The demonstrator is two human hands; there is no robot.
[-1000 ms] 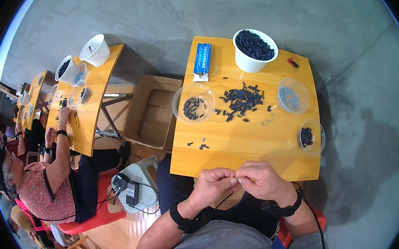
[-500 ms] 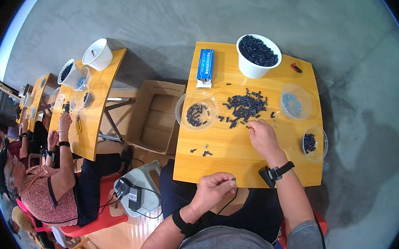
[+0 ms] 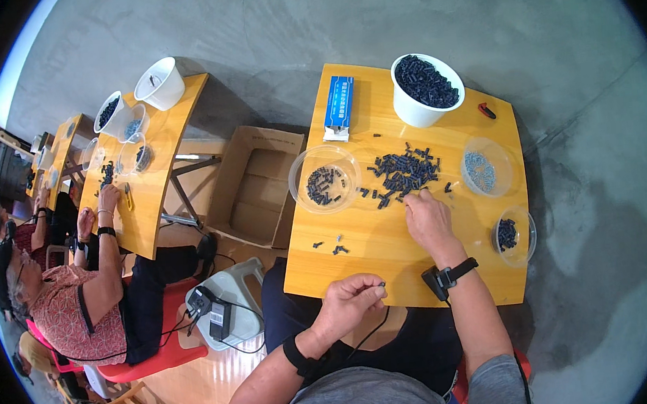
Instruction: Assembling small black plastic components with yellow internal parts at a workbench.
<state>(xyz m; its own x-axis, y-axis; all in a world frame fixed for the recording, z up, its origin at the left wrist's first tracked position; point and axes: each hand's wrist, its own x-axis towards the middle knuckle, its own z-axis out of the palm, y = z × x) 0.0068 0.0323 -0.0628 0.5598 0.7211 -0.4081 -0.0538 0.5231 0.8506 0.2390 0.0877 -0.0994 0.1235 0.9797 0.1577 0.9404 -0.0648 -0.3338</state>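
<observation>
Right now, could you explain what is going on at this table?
At a yellow table, the person's left hand pinches a small dark piece near the front edge. The right hand is at the near side of a loose pile of black pieces; whether it grips one is hidden. A clear tub stands left of the pile, a white bucket beyond it.

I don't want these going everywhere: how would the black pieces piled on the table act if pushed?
The pile of black pieces would probably scatter, since it lies loose with ragged edges. Single pieces might roll, as they look short and roughly cylindrical. Each is likely light, looking tiny beside the right hand.
</observation>
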